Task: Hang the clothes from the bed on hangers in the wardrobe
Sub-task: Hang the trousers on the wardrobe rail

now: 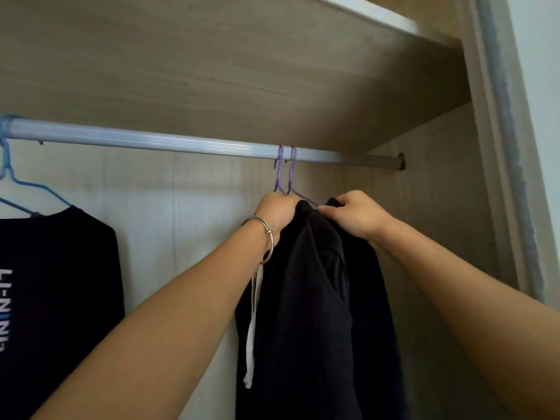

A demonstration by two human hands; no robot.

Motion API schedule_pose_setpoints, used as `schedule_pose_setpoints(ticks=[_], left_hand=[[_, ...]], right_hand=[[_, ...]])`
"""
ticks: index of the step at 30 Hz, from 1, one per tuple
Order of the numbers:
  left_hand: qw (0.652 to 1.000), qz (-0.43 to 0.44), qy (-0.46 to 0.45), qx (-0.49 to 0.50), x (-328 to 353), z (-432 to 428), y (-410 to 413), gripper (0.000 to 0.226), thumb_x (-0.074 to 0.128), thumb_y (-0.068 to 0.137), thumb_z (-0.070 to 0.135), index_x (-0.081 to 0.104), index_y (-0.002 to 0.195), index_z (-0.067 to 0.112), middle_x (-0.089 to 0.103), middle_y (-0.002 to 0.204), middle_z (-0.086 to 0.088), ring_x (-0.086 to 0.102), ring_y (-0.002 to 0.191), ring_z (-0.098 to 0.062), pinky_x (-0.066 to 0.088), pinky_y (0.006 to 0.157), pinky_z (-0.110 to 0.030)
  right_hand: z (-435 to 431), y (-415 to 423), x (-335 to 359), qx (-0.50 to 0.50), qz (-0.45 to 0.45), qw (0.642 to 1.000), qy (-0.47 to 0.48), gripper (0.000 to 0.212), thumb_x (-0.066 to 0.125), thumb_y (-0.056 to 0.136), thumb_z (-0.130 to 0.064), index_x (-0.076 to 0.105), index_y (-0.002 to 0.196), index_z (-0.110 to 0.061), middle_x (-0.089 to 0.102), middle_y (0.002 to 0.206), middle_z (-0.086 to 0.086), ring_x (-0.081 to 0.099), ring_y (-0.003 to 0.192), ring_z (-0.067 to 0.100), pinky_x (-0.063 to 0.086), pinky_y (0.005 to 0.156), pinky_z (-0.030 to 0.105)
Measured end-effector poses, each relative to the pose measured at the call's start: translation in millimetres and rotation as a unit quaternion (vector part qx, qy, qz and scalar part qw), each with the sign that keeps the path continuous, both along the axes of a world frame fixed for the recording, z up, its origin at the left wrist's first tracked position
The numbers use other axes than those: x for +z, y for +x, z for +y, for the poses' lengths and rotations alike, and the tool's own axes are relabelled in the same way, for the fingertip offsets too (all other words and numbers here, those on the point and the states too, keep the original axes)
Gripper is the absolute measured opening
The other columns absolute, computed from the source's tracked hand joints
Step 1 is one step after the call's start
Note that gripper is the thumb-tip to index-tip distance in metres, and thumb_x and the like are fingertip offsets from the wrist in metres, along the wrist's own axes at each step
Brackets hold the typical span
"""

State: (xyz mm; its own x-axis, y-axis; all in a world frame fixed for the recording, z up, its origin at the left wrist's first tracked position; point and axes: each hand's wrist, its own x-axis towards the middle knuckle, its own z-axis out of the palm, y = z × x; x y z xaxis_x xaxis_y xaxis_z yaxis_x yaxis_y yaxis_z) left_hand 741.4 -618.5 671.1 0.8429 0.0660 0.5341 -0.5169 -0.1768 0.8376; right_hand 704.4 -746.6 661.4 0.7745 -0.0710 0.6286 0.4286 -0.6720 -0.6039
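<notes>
A thin silver bangle [271,241] circles my left wrist [257,237], with a small bead of metal on its upper side. Off toward the right edge, past the wooden side of the wardrobe [439,222], a grey fuzzy strip [509,131] runs down from the top edge, leaning outward as it goes. Just beyond that strip is a pale, bare wall [542,71], which fills the top right corner.

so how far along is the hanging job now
Done: a black printed top hangs from a blue hanger on the rail. In hand: left hand and right hand grip a dark garment at two purple hangers. Left: settling it; the bed is out of view.
</notes>
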Motion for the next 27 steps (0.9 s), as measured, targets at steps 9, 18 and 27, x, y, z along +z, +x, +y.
schedule_pose_setpoints(ticks=[9,18,27], left_hand=[[0.957,-0.084,0.270,0.058,-36,12,-22,0.033,0.035,0.094,0.021,0.060,0.112,0.011,0.064,0.114,-0.013,0.059,0.106,-0.029,0.046,0.098,-0.042],[0.849,-0.175,0.439,0.239,-47,82,-71,0.033,0.047,0.090,0.022,0.061,0.120,0.018,0.061,0.126,-0.003,0.055,0.117,-0.021,0.043,0.096,-0.025],[0.731,-0.174,0.301,0.588,-2,255,-185,0.025,0.049,0.085,0.020,0.070,0.099,0.018,0.068,0.105,-0.019,0.059,0.101,-0.040,0.047,0.084,-0.041]], right_hand=[[6,-20,-6,0.032,-0.010,0.999,-0.008,0.064,0.047,0.084,-0.058,0.051,0.129,-0.014,0.053,0.134,0.005,0.052,0.116,0.022,0.034,0.084,0.025],[32,-52,2,-0.139,-0.103,0.971,-0.165,0.046,0.055,0.086,-0.031,0.049,0.130,-0.020,0.051,0.133,0.009,0.042,0.125,0.034,0.036,0.100,0.046],[161,-63,-27,0.037,-0.224,0.951,-0.209,0.027,0.042,0.091,-0.029,0.061,0.110,-0.029,0.069,0.109,-0.005,0.058,0.107,0.023,0.040,0.077,0.031]])
